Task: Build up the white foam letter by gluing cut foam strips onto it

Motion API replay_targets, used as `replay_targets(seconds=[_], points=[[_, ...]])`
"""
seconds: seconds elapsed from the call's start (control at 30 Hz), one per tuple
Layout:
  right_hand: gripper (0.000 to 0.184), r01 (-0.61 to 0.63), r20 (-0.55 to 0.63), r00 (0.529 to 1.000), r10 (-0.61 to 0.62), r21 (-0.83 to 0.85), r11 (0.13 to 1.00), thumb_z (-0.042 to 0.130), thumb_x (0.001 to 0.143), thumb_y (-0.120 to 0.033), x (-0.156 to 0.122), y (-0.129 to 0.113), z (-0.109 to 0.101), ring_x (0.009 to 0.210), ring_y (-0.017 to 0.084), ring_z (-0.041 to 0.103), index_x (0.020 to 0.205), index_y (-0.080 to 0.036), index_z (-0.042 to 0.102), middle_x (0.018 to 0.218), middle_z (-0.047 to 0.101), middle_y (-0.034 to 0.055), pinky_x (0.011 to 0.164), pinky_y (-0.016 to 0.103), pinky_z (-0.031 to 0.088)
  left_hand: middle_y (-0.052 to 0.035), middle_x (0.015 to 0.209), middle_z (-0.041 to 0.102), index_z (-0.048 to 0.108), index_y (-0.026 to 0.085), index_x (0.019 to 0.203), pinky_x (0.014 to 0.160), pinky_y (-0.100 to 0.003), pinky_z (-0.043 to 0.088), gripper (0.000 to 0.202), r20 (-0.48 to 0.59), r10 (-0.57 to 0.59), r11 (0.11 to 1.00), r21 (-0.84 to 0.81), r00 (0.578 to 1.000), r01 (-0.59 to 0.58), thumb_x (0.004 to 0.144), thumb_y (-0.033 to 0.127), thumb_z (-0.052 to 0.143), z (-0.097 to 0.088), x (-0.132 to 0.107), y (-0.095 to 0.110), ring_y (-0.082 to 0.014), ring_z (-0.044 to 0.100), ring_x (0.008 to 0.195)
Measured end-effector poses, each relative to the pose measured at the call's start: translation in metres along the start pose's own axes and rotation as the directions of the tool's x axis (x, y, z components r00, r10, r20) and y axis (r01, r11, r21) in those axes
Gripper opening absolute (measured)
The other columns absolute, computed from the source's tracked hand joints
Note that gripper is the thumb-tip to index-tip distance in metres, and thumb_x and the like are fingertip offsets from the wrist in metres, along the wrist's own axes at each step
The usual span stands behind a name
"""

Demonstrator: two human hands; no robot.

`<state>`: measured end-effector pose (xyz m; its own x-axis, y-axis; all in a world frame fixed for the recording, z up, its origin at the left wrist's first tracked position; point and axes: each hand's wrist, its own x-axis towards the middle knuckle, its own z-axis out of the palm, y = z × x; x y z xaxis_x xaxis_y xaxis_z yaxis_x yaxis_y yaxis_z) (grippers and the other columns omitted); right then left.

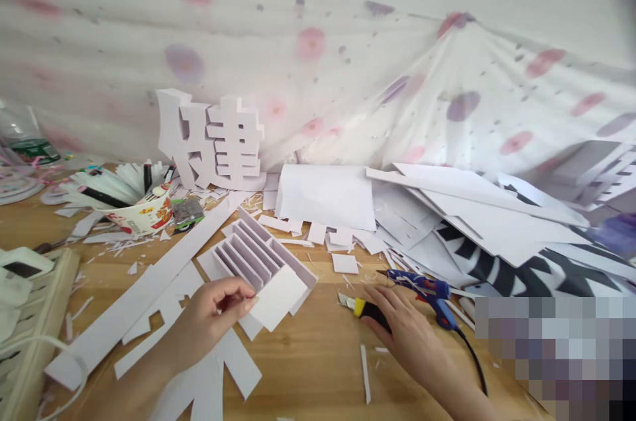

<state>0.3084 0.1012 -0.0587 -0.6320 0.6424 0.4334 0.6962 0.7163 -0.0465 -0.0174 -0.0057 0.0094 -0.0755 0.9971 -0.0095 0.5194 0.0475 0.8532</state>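
My left hand [218, 315] pinches the corner of a small white foam-board rectangle [278, 298] between thumb and fingers. That piece overlaps the near end of a white foam-board structure [248, 252] with several upright parallel strips on its backing. Under my right hand [402, 321] is a utility knife [358, 306] with a yellow collar and black handle; thumb and fingers lie around the handle, and the blade points left. A blue hot glue gun [422, 285] lies just beyond the right fingers, its nozzle pointing left. My right palm hides part of the knife handle.
A white raised character [211, 139] stands at the back. To its left, a paper bowl [149, 212] holds white sticks and markers. Foam-board sheets [477, 209] are piled at right. Long strips [149, 292] and scraps lie around; the glue gun's cord [474, 355] runs toward me.
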Motion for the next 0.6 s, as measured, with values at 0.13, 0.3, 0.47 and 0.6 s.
replay_targets(seconds=[0.13,0.3,0.47,0.6], points=[[0.033,-0.075,0.036,0.996,0.077,-0.051,0.996,0.048,0.086,-0.036,-0.025,0.006,0.009,0.091,0.023,0.06,0.111,-0.017,0.056,0.101,0.064,0.0093,0.078,0.037,0.05,0.0021,0.062,0.057,0.062,0.019,0.075,0.05,-0.021,0.039,0.025,-0.011,-0.053,0.998,-0.039,0.999,0.053,0.076,0.042,0.053,0.006,0.007,0.004,-0.0109,0.048,0.054],[0.032,-0.074,0.06,0.995,0.077,-0.05,0.996,0.048,0.086,-0.031,-0.025,0.003,0.014,0.092,0.024,0.059,0.112,-0.015,0.055,0.102,0.062,0.0098,0.079,0.037,0.05,0.0013,0.066,0.06,0.063,0.021,0.08,0.053,-0.022,0.039,0.023,-0.162,0.048,0.968,0.25,0.986,-0.006,0.078,0.038,0.049,-0.006,-0.002,0.013,-0.0128,0.052,0.059],[0.032,-0.052,0.048,0.997,0.053,-0.021,0.998,0.047,0.086,-0.032,-0.025,0.003,0.016,0.092,0.024,0.058,0.112,-0.016,0.055,0.102,0.062,0.0094,0.079,0.039,0.05,0.0029,0.062,0.055,0.06,0.022,0.077,0.052,-0.023,0.036,0.02,-0.145,0.153,0.827,0.561,0.978,-0.047,0.081,0.027,0.041,0.007,-0.026,0.027,-0.0113,0.05,0.054],[0.031,-0.048,0.039,0.998,0.048,0.001,0.999,0.048,0.086,-0.031,-0.026,0.003,0.015,0.093,0.024,0.057,0.112,-0.016,0.054,0.102,0.061,0.0091,0.081,0.039,0.049,0.004,0.056,0.05,0.053,0.02,0.067,0.051,-0.024,0.033,0.017,-0.185,0.102,0.71,0.702,0.978,0.059,0.078,0.023,0.041,0.031,-0.029,0.029,-0.0114,0.049,0.051]])
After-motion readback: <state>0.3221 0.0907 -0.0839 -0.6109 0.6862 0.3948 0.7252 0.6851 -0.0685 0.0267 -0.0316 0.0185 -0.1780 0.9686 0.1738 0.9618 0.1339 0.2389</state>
